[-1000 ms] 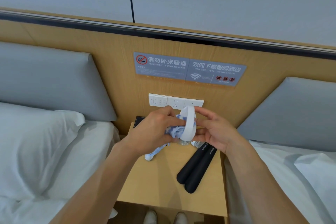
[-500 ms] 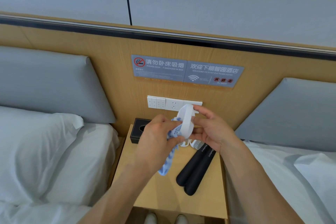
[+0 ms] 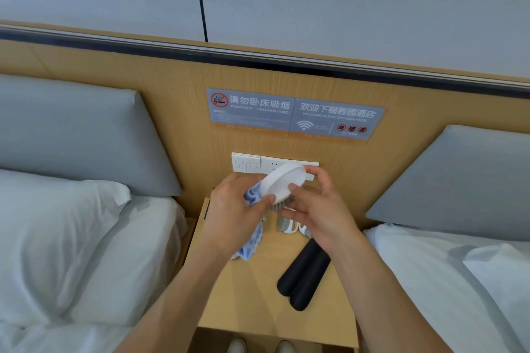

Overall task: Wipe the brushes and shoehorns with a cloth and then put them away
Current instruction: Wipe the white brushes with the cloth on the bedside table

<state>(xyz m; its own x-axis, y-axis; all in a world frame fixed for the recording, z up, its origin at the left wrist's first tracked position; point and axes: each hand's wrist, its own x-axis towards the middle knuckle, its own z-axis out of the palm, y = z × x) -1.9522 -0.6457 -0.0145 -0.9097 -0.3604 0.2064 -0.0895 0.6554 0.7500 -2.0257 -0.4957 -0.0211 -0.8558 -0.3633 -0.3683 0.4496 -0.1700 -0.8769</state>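
The left hand (image 3: 238,209) grips the blue-and-white cloth (image 3: 253,200), fingers curled round the bunched part while the loose tail hangs down toward the bench (image 3: 258,295). Half a second ago the cloth was pressed along the edge of the white brush (image 3: 284,183), which stood nearly on edge; now the brush is turned so its broad white back faces up and toward the camera, bristles underneath, and the cloth sits against its left end. The right hand (image 3: 315,209) pinches the brush from the right, thumb on the near rim and fingers curled over the far rim, holding it in the air above the back of the bench.

That turn suggests the wiping is moving from the rim to the back of this brush, so this item seems close to done. Further right and lower, a second white brush (image 3: 289,225) lies on the bench just under the hands, and two black shoehorns (image 3: 304,278) lie side by side, touching, apparently yet to be wiped. Nothing looks put away.
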